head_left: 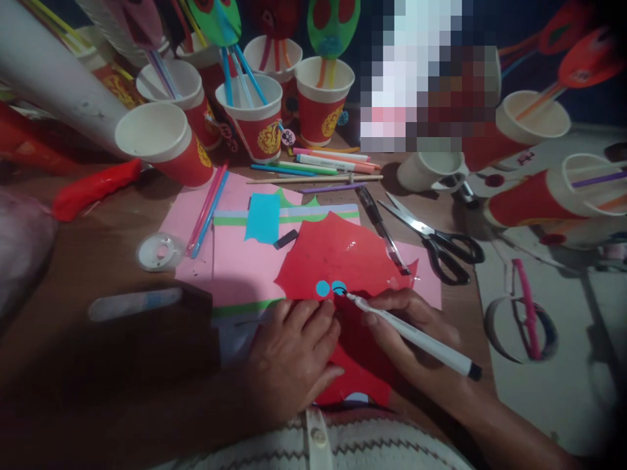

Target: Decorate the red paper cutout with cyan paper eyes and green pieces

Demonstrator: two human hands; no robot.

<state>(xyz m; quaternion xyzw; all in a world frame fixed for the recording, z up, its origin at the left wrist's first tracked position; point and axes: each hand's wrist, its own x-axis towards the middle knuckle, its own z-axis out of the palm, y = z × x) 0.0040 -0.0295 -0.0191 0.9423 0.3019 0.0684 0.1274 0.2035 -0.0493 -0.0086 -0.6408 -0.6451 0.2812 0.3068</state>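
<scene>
My right hand [411, 326] holds a white marker [421, 338] with a black end. The marker's tip touches the right one of two small blue paper circles, where a dark curved line shows. The left blue circle [322, 288] is beside it. Both lie on a large red paper [343, 248] with jagged cut edges. My left hand [298, 356] lies spread on the red paper, just below the circles, with nothing in it. Under the red paper are pink sheets [235, 267], and a blue paper piece [263, 217] lies to the upper left.
Black-handled scissors [431, 235] and a dark pen [382, 228] lie right of the red paper. Several red and white paper cups [255, 124] stand behind, some with straws. Colored markers [333, 158] lie before them. A white mug [431, 171] stands at right, a glue tube [134, 304] left.
</scene>
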